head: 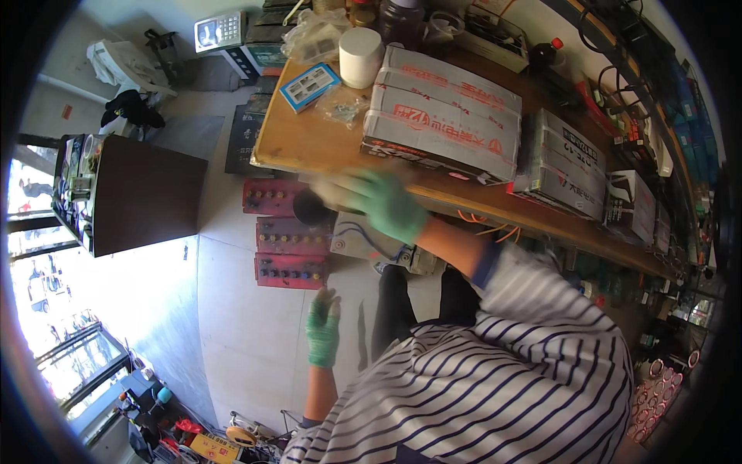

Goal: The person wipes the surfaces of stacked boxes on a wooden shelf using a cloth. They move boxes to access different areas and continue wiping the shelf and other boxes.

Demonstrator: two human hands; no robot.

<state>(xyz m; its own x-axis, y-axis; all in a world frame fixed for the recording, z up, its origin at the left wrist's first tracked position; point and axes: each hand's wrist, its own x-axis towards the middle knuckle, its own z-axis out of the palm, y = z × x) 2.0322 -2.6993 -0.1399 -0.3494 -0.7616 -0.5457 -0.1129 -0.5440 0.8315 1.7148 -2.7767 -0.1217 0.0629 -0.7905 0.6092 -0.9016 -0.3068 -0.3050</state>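
Observation:
My right hand [382, 200], in a green glove with bare fingertips, is blurred over the front edge of a wooden table [313, 136]. Its fingers are stretched out and its thumb is spread; I see nothing held. Below those fingers shows a dark round object [313, 207], partly hidden. My left hand [323, 327], gloved alike, hangs above the floor with loosely bent fingers and nothing visible in it. Just beyond it, several red batteries with rows of caps [291, 271] sit on the floor. Beside them is a grey battery [353, 243] with a dark blue cable.
Strapped cardboard boxes [443, 113] and a second box [559, 165] stand on the table. A white jar [360, 58], a blue box [309, 87] and a plastic bag of small parts [343, 107] lie left. A dark cabinet [148, 194] stands across the floor; orange cables [493, 227] hang below the tabletop.

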